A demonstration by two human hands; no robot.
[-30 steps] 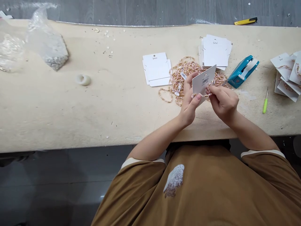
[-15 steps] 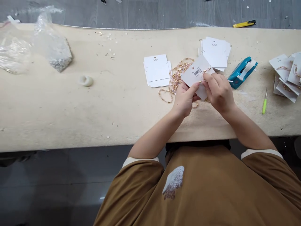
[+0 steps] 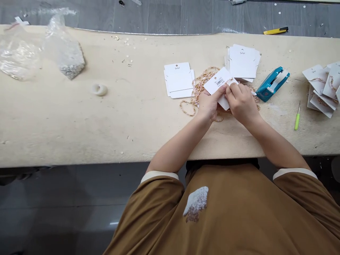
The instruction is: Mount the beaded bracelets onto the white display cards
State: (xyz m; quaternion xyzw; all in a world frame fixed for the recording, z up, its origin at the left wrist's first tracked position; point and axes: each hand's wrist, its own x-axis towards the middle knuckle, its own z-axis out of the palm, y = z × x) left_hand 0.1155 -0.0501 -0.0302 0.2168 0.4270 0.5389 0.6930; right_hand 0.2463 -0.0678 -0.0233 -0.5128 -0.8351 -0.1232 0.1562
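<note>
A white jewelry card (image 3: 211,86) with a barcode sticker is gripped at its lower left by my left hand (image 3: 209,105), thumb on top. My right hand (image 3: 243,102) is closed at the card's right side, fingers pinching a beaded chain (image 3: 230,80) against it; the fingertips partly hide the chain. Under and behind the card lies a heap of pink and gold beaded chains (image 3: 198,92). White cards (image 3: 178,78) lie left of the heap, and another stack of cards (image 3: 243,62) sits just beyond my right hand.
A teal tape dispenser (image 3: 271,85) and a green-handled awl (image 3: 297,121) lie to the right, near a pile of cards with chains (image 3: 320,92). Leftward are a roll of tape (image 3: 99,90) and plastic bags (image 3: 70,63). A yellow cutter (image 3: 275,31) is at the far edge.
The right fingers have moved slightly left and closed in on the card beside the left thumb. The card has tilted a little. The whole view has shifted slightly.
</note>
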